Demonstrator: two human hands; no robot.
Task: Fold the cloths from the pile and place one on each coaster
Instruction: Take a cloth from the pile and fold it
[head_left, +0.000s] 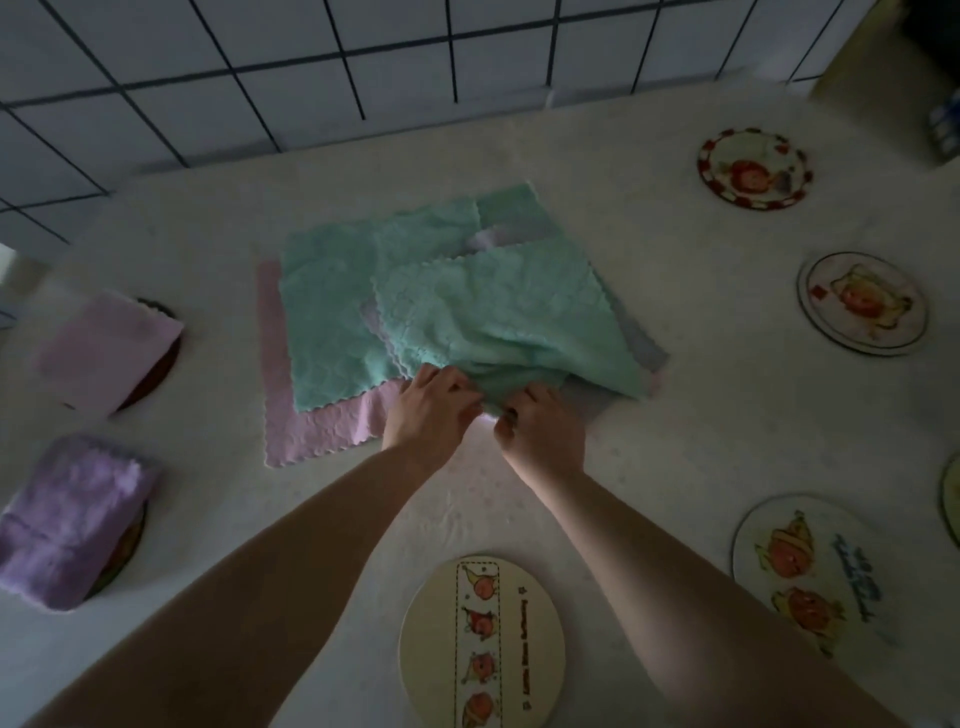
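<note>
A pile of cloths (332, 322) lies spread in the middle of the table, green ones over pink and lilac ones. The top green cloth (509, 312) is bunched at its near corner, where my left hand (431, 410) and my right hand (540, 426) both pinch it close together. At the left, a folded pink cloth (104, 353) covers one dark coaster and a folded purple cloth (72, 519) covers another. Bare round coasters lie at the near middle (483, 639), near right (805, 571), right (862, 304) and far right (753, 169).
A white tiled wall (311, 78) runs along the table's far edge. Part of another coaster (953, 499) shows at the right frame edge. A dark object (940, 119) stands at the far right corner. The tablecloth (701, 405) is pale and patterned.
</note>
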